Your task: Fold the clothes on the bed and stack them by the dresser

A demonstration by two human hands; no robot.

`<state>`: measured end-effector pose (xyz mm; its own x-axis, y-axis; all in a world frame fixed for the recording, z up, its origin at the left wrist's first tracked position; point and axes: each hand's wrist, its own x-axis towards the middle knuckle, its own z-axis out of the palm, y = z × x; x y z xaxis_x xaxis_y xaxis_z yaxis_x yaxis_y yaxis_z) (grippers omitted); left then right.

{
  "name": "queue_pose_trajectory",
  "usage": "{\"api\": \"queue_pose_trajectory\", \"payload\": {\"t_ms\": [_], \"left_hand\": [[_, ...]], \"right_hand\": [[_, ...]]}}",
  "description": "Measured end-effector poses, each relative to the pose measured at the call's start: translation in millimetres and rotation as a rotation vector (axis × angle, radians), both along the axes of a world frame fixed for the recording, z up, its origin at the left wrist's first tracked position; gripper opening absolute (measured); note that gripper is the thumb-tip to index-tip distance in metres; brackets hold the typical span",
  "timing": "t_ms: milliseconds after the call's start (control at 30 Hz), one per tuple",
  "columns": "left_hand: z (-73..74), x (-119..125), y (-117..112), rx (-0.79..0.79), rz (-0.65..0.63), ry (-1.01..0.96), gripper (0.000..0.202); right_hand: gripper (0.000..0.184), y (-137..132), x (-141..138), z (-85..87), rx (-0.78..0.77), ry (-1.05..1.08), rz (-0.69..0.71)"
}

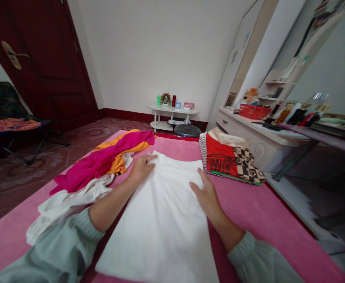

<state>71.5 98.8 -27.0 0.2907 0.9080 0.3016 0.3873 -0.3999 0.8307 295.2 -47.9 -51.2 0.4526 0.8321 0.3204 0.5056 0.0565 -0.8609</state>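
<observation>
White cloth (166,220): left hand (140,169) at 11 o'clock, right hand (207,193) at 2, both part-open, hold unconfirmed; uneven pull could crease it.

Left hand (141,169) and right hand (208,196) on white cloth (166,216), pink cover (254,216) beneath, crumpled magenta garment (104,160), folded stack (221,153)

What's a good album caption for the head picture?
Left hand and right hand touch white cloth between loose clothes and folded clothes.

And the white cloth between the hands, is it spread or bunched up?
Spread: the white cloth lies nearly flat, left hand and right hand at opposite edges.
</observation>
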Motion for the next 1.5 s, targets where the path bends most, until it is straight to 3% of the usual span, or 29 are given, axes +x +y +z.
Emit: {"api": "queue_pose_trajectory", "payload": {"t_ms": [267, 367, 467, 567, 633, 733, 800, 833, 933, 1033, 1100, 1167, 1267, 1367, 1500], "left_hand": [[-6.0, 4, 3, 0.166, 0.0, 0.12, 0.041], [-8.5, 3, 7, 0.217, -0.024, 0.156, 0.041], [-2.9, 2, 3, 0.218, -0.013, 0.317, 0.042], [9.8, 5, -20, 0.278, 0.07, 0.471, 0.05], [15.0, 7, -46, 0.311, 0.045, 0.524, 0.059], [8.2, 5, -93, 0.357, -0.111, 0.521, 0.076], [-3.6, -4, -119, 0.404, -0.175, 0.541, 0.083], [-9.6, -11, -128, 0.417, -0.185, 0.566, 0.087], [-21.5, -29, -143, 0.421, -0.177, 0.642, 0.095], [-22.1, -39, -148, 0.408, -0.176, 0.68, 0.093], [-19.1, -40, -147, 0.391, -0.169, 0.691, 0.091], [-15.4, -39, -142, 0.358, -0.172, 0.702, 0.084], [-10.0, -38, -120, 0.29, -0.241, 0.727, 0.071], [-7.0, -35, -82, 0.259, -0.284, 0.766, 0.063], [-8.0, -21, -37, 0.271, -0.167, 0.831, 0.058]], "right_hand": [[0.07, 6, -2, 2.7, 0.062, 0.073, -0.04], [0.067, 11, 3, 0.7, 0.032, 0.02, -0.054], [0.062, 9, 4, 1.7, -0.032, -0.109, -0.105], [0.061, -4, -7, 17.0, -0.006, -0.339, -0.163], [0.058, -17, -20, 31.5, 0.039, -0.518, -0.15], [0.056, -29, -33, 42.4, 0.047, -0.721, 0.109], [0.06, -27, -30, 36.9, -0.057, -0.783, 0.326], [0.062, -22, -25, 31.4, -0.133, -0.793, 0.368], [0.064, -3, -6, 18.1, -0.314, -0.81, 0.221], [0.061, 4, -10, 26.4, -0.349, -0.872, 0.064], [0.057, -2, -30, 39.5, -0.282, -0.923, 0.117], [0.055, -9, -53, 48.5, -0.2, -0.95, 0.311], [0.056, -4, -74, 45.9, -0.208, -0.94, 0.573], [0.06, 25, -72, 33.1, -0.278, -0.954, 0.594], [0.063, 68, -60, 24.5, -0.344, -0.988, 0.543]]}}
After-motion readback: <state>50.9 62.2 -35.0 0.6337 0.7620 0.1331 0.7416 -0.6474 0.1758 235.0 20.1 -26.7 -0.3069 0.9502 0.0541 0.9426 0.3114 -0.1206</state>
